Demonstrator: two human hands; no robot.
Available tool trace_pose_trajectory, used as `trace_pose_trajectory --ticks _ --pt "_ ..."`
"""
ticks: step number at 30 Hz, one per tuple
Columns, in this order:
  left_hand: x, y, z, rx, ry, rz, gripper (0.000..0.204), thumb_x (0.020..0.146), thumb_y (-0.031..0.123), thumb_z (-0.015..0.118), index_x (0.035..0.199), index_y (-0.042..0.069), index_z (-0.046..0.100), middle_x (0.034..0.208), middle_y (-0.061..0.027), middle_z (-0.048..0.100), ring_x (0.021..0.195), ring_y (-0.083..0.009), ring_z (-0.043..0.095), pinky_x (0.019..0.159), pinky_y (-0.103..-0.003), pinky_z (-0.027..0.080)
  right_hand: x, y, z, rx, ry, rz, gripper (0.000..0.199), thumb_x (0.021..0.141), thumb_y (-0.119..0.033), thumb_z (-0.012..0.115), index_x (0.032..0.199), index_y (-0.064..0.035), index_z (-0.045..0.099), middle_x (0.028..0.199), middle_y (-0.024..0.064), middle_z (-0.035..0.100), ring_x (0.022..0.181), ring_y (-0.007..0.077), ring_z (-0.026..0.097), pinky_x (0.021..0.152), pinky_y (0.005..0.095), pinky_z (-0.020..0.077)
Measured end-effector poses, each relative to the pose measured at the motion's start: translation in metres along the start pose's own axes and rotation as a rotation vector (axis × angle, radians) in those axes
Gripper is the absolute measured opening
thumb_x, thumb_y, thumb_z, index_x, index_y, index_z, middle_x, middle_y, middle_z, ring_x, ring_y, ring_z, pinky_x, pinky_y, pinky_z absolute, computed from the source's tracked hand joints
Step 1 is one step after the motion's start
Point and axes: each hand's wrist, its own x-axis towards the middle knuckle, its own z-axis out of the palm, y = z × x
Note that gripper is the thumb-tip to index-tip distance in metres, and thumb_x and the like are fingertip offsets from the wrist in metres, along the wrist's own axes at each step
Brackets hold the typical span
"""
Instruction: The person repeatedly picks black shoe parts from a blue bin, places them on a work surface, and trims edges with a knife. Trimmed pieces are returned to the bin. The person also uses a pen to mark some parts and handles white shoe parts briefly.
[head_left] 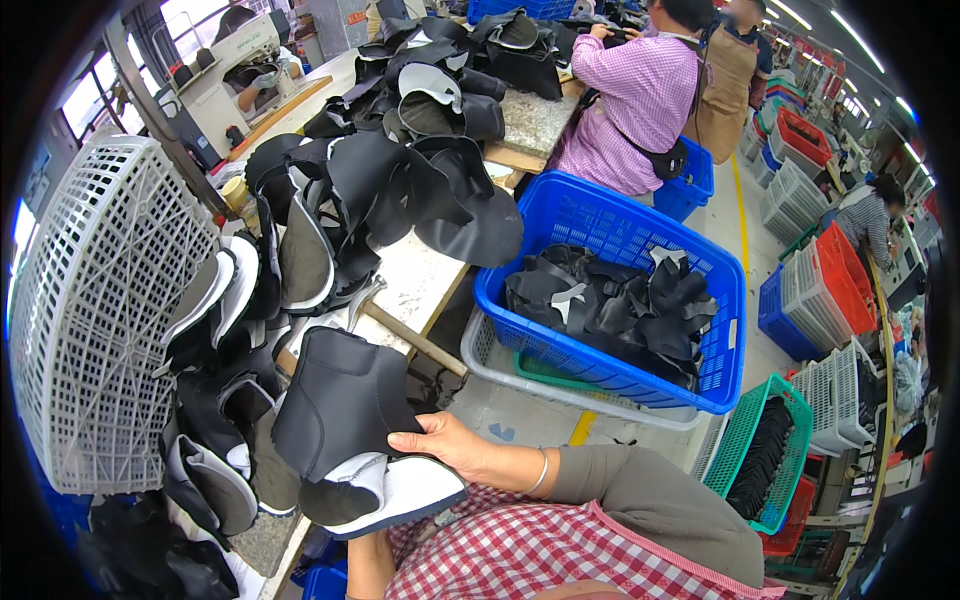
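A black boot upper (345, 395) with a white lining and a dark grey patch at its lower end is held up in front of me. My right hand (450, 443) grips its right edge, thumb on top and fingers underneath. My left forearm (370, 565) rises from below and passes behind the upper, so my left hand and its fingers are hidden. Just beyond the upper, a hammer with a wooden handle (415, 340) lies across the table edge. More black uppers with white and grey linings (225, 450) are heaped close on the left.
A white plastic basket (95, 320) stands tilted at the left. Piled black uppers (390, 190) cover much of the worktable (405, 270). Right of it, a blue crate (610, 370) holds black pieces. A green crate (735, 465) stands farther right. A person in a pink checked top (635, 110) works beyond.
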Motion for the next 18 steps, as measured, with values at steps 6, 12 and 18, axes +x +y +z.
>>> trace_pose_trajectory --ticks 6,12,18 --pt "0.010 0.001 0.003 0.106 0.024 0.089 0.025 0.094 0.016 0.067 0.115 0.003 0.069 0.112 -0.0168 0.069 0.102 -0.0314 0.066 0.085 -0.042 0.053 0.002 -0.006 0.008 -0.082 0.027 -0.044 0.025 0.095 -0.025 0.080 0.105 -0.0026 0.077 0.089 0.0020 0.074 0.077 0.0088 0.067 0.068 0.0252 0.0569" --pt "0.023 -0.011 0.004 0.369 0.079 0.213 0.024 0.093 0.015 0.067 0.114 0.004 0.069 0.112 -0.0167 0.069 0.103 -0.0321 0.066 0.085 -0.043 0.053 0.004 -0.031 0.022 -0.137 0.174 -0.029 0.024 0.091 -0.024 0.084 0.086 -0.0061 0.069 0.089 0.0092 0.077 0.077 0.0135 0.073 0.067 0.0303 0.0605" --pt "0.040 -0.008 -0.004 0.009 0.078 -0.001 0.024 0.093 0.007 0.068 0.116 0.001 0.068 0.115 -0.0172 0.069 0.106 -0.0354 0.065 0.093 -0.043 0.051 0.027 -0.043 0.025 0.167 0.024 -0.064 0.030 0.098 -0.023 0.074 0.120 -0.0015 0.070 0.110 0.0117 0.076 0.092 0.0201 0.075 0.083 0.0333 0.0616"
